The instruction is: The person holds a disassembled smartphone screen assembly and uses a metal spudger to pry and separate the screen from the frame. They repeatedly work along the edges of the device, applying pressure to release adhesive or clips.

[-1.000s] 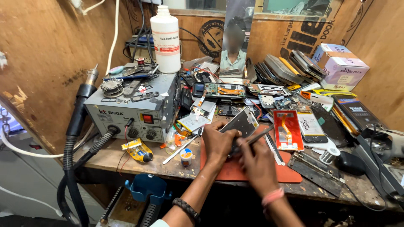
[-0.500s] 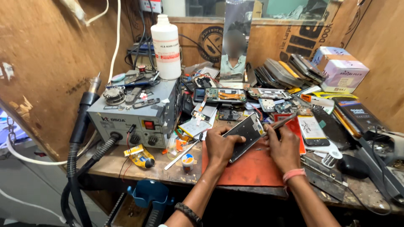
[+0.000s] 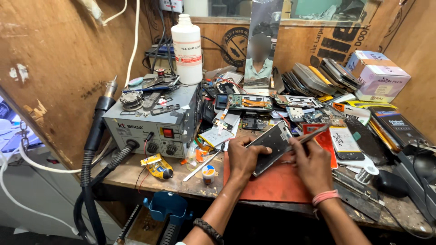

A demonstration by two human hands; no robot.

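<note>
Phone frame (image 3: 271, 147), a dark opened handset body tilted with its upper end toward 1 o'clock, sits just above the red mat (image 3: 277, 183) near the middle of the table (image 3: 136, 174). The left hand (image 3: 243, 159) grips its lower left edge, fingers curled narrow around the side and thumb on the face, so the frame is propped off the mat. The right hand (image 3: 311, 165) is at 3 o'clock of the frame, closed in a pinch on a thin metal tool (image 3: 309, 136) whose tip touches the frame's upper right edge. A pink band circles the right wrist and a dark braided band the left.

At 9 o'clock from the frame stands a grey hot-air station (image 3: 152, 122) with two knobs and a red switch; its black hose runs down off the table edge. A white bottle (image 3: 186, 50) stands behind the station at 11 o'clock. A small yellow tube (image 3: 159, 167) and a little round tin (image 3: 208, 173) lie at 8 o'clock, near the left hand. Circuit boards and phone parts crowd the back of the table at 12 o'clock, and a white box (image 3: 377, 75) sits at 2 o'clock.
</note>
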